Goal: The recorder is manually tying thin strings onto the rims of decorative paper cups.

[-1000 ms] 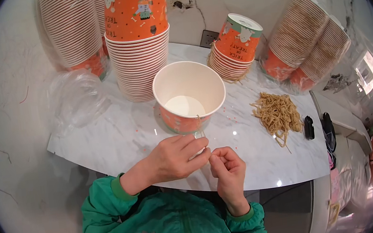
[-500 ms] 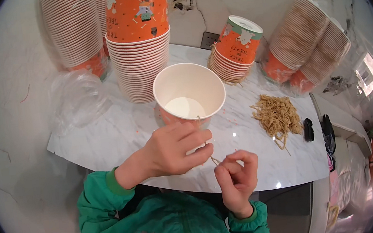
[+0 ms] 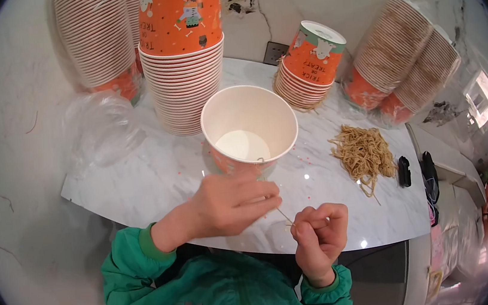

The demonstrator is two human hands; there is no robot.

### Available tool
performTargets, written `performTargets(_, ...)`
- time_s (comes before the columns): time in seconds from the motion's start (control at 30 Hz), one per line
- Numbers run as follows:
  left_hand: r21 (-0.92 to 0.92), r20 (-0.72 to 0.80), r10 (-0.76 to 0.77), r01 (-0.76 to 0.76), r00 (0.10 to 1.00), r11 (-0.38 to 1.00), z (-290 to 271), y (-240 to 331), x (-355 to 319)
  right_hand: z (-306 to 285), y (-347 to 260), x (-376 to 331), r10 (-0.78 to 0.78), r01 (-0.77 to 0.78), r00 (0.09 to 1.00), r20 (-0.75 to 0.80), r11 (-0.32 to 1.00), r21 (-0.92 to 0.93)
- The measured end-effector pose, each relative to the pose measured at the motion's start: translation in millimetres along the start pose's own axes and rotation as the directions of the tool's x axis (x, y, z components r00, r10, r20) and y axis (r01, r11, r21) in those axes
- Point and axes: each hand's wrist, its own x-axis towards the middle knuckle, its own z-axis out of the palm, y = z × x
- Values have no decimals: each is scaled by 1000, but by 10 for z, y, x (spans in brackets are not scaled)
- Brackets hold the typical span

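Observation:
An upright open paper bucket [image 3: 246, 122], white inside with an orange printed outside, stands before me. A bit of thin tan string shows at its near rim. Just below that rim, my left hand [image 3: 229, 205] is closed, its fingers pinched together around the string. From its fingertips a short straight length of string [image 3: 285, 215] runs to my right hand [image 3: 321, 237], which pinches the other end between thumb and curled fingers. How the string passes the bucket wall is hidden behind my left hand.
A tall stack of nested buckets [image 3: 185, 87] rises behind. A shorter stack [image 3: 315, 60] with string handles stands right of it. Tangled tan string [image 3: 363, 154] lies by a small black object [image 3: 404, 171]. Clear plastic wrapping [image 3: 100, 130] is at left; wrapped stacks [image 3: 398, 56] stand far right.
My right hand has moved right and toward me, and the string between my hands is longer and straighter. My left hand has dropped slightly away from the rim.

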Motion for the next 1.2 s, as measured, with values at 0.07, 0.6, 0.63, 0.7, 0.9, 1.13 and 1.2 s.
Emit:
performTargets(0.07,85,-18,4,-3,1000,996,-29,-135,-28,14,-52,-16,-32,32,999,5,999,21)
performTargets(0.6,314,-141,-298,328,944,891,-29,-96,-26,104,-649,427,-79,316,730,679,920,-233)
performTargets(0.63,283,-151,-346,376,926,882,-64,-94,20,53,-750,534,-18,307,720,694,904,-296)
performTargets(0.7,248,-159,-387,416,908,875,-124,-162,53,-8,-788,663,-122,359,821,558,870,-339)
performTargets(0.9,-237,240,-623,667,744,706,-442,-696,68,-400,-327,1205,-221,270,963,157,736,-621)
performTargets(1.13,-229,221,-505,547,834,805,-185,-1233,263,-533,180,859,99,9,989,114,715,-699)
performTargets(1.2,55,-68,-486,489,871,870,-83,-1370,289,-451,246,730,9,46,997,76,716,-697)
